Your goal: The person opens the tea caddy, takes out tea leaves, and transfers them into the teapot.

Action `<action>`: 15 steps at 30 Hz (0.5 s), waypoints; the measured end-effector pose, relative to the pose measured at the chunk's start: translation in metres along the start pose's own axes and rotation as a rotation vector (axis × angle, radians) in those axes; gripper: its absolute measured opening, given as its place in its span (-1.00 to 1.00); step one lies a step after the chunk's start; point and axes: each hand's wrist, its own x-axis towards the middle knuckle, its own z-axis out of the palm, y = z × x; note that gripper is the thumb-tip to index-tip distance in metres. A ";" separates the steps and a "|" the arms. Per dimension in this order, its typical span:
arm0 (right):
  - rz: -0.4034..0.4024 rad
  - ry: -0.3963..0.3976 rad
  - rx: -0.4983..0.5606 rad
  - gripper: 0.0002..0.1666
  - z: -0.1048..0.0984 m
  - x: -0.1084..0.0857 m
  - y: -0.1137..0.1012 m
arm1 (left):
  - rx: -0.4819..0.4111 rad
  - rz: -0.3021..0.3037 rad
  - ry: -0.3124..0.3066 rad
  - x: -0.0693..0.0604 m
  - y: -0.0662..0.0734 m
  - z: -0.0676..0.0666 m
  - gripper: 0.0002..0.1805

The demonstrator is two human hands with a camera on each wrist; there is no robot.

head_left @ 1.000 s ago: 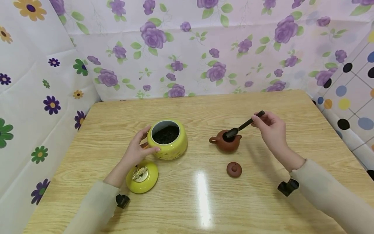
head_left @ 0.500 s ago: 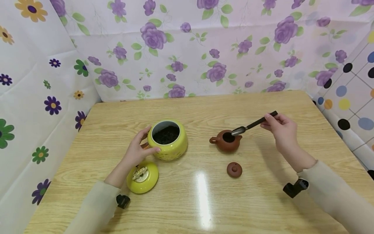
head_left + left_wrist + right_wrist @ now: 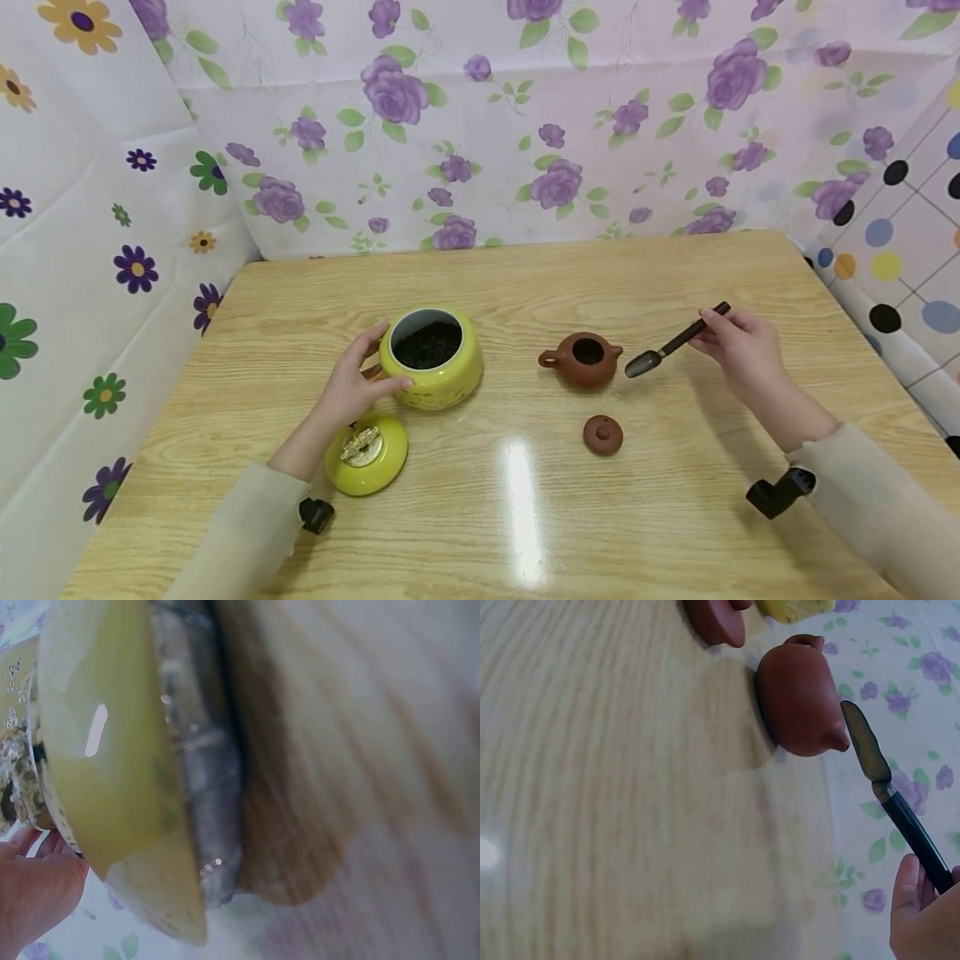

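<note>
My right hand [image 3: 742, 350] pinches the dark handle of a small tea scoop [image 3: 643, 363], whose metal bowl is just right of the teapot's spout. The reddish-brown clay teapot [image 3: 587, 372] is uncovered, with dark contents in its mouth; the right wrist view also shows the teapot [image 3: 799, 697]. My left hand [image 3: 358, 371] grips the left side of a round yellow jar [image 3: 442, 386], thumb in front and the other fingers partly hidden. Dark loose stuff like tea leaves [image 3: 427, 345] is inside the jar.
The yellow jar lid [image 3: 365, 469] with an ornate gold knob lies below the left wrist, close to the jar. A small clay teapot lid [image 3: 602, 435] rests in front of the teapot. Floral cloth [image 3: 480, 125] hangs behind the wooden table [image 3: 465, 517].
The scoop has come out of the teapot's mouth and shifted right and lower with my right hand. My left hand and the jar have stayed in place.
</note>
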 end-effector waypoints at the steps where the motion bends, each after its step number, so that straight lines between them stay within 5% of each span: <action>1: 0.013 -0.001 -0.001 -0.83 -0.002 0.000 0.001 | 0.000 -0.002 0.000 0.000 0.000 0.000 -0.02; 15: 0.150 -0.005 -0.171 -0.78 -0.018 0.007 0.029 | -0.015 0.008 0.000 0.000 -0.001 0.000 -0.03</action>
